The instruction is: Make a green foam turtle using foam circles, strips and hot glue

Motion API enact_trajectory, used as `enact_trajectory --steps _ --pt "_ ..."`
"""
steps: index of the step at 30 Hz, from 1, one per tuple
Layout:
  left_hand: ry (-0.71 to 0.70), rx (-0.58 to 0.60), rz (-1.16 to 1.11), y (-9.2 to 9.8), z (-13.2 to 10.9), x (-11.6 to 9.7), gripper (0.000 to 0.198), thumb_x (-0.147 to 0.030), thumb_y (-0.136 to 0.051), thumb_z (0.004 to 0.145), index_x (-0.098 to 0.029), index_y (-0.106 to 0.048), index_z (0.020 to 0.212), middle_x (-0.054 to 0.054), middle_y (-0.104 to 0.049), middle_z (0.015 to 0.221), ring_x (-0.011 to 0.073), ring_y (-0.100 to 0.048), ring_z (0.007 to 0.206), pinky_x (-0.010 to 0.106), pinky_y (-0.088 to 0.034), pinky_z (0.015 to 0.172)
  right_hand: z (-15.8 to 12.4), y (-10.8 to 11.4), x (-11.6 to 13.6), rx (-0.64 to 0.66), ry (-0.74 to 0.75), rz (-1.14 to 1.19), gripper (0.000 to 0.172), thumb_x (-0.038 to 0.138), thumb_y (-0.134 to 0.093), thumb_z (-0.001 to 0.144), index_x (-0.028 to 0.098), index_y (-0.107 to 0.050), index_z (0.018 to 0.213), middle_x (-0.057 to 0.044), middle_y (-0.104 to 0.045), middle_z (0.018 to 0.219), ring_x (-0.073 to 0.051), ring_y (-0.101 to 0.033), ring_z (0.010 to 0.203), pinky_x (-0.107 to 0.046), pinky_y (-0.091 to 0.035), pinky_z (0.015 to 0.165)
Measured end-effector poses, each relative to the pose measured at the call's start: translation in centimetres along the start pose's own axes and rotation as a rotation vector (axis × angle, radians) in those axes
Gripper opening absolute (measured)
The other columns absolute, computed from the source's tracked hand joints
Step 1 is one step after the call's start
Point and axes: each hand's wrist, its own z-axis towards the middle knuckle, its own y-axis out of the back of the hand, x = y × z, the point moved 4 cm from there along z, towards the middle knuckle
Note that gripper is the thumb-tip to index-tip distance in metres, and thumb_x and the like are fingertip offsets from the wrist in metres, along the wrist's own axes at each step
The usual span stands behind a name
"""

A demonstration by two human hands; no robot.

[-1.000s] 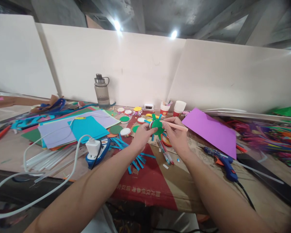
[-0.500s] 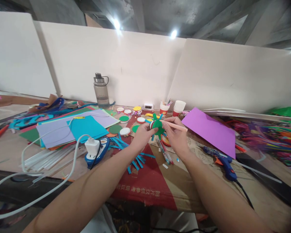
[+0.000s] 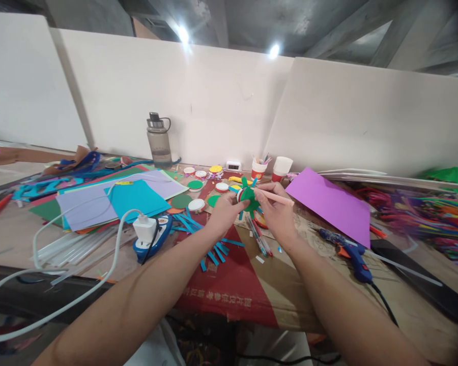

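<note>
My left hand point(image 3: 228, 209) is closed on a small round green paper craft point(image 3: 249, 197) with a white and red rim and green and blue strips sticking out around it. In my right hand point(image 3: 275, 208) is a pale pink pen point(image 3: 277, 197), gripped like a writing tool, its tip end close to the green disc; the tip itself is hidden by my fingers. Below the hands lie several thin pens point(image 3: 258, 236). Blue paper strips point(image 3: 191, 223) are scattered beside my left forearm. Round lids, one green-topped point(image 3: 195, 185) and one white point(image 3: 196, 205), sit left of the hands.
A blue glue gun point(image 3: 356, 259) lies at the right, near a purple sheet point(image 3: 332, 206) and a black flat object point(image 3: 420, 279). Leftward are coloured sheets point(image 3: 137, 200), a blue power strip point(image 3: 164, 231) with a white cable, and a water bottle point(image 3: 159, 140). Paper cups point(image 3: 258, 170) stand behind.
The view has shifted very slightly. Both hands keep the same hold on the green craft and the pen, with hardly any visible movement.
</note>
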Motion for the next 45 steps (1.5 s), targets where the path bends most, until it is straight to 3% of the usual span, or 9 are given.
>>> enact_trajectory --steps 24,32,45 --pt "-0.005 0.023 -0.026 -0.23 0.05 0.16 0.027 -0.026 -0.076 0.066 -0.013 -0.070 0.089 0.003 -0.072 0.085 0.0173 -0.064 0.081 0.031 -0.048 0.084 -0.11 -0.18 0.52 0.006 0.074 -0.037 0.013 0.034 -0.061 0.090 0.023 -0.065 0.087 -0.003 -0.067 0.087 -0.018 -0.063 0.088 -0.033 -0.050 0.079" --pt "-0.014 0.020 0.010 -0.08 0.15 0.38 0.027 -0.029 -0.076 0.067 -0.014 -0.070 0.089 0.003 -0.071 0.084 0.0177 -0.064 0.080 0.032 -0.047 0.083 -0.06 -0.07 -0.03 -0.004 0.001 -0.010 0.016 0.038 -0.061 0.089 0.021 -0.065 0.089 -0.003 -0.067 0.087 -0.018 -0.062 0.084 -0.033 -0.050 0.075" --pt "-0.019 0.037 0.019 -0.32 -0.04 -0.01 0.026 -0.030 -0.075 0.067 -0.015 -0.069 0.086 0.003 -0.070 0.086 0.0181 -0.063 0.082 0.032 -0.048 0.085 -0.19 -0.08 -0.08 -0.011 0.021 -0.029 0.017 0.037 -0.061 0.090 0.022 -0.066 0.089 -0.004 -0.067 0.088 -0.019 -0.062 0.086 -0.033 -0.050 0.076"
